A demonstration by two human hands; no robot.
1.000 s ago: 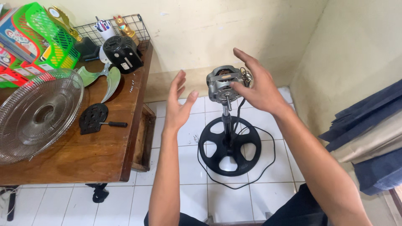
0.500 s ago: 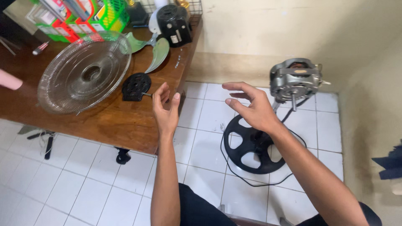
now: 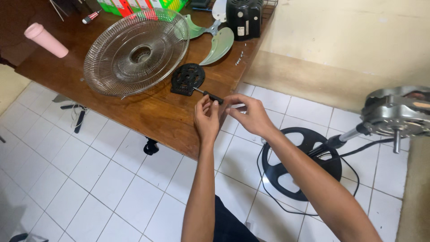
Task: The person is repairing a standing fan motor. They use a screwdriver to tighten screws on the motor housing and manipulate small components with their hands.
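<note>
A screwdriver with a black handle (image 3: 209,95) lies near the front edge of the wooden table (image 3: 148,112), its tip under a black round plastic part (image 3: 187,78). My left hand (image 3: 207,120) is raised just in front of the handle, fingers apart and close to it. My right hand (image 3: 249,114) reaches in from the right, and its index finger and thumb meet the handle's end. Whether they grip it is unclear.
On the table are a wire fan guard (image 3: 135,51), green fan blades (image 3: 216,44), a black motor cover (image 3: 244,18), small screws (image 3: 239,58) and a pink cylinder (image 3: 45,39). On the tiled floor to the right stand a bare fan motor (image 3: 396,112) and its black round base (image 3: 301,163) with a cable.
My view has swung left towards the table. Both hands left the fan motor and came together at the screwdriver handle by the table's edge.
</note>
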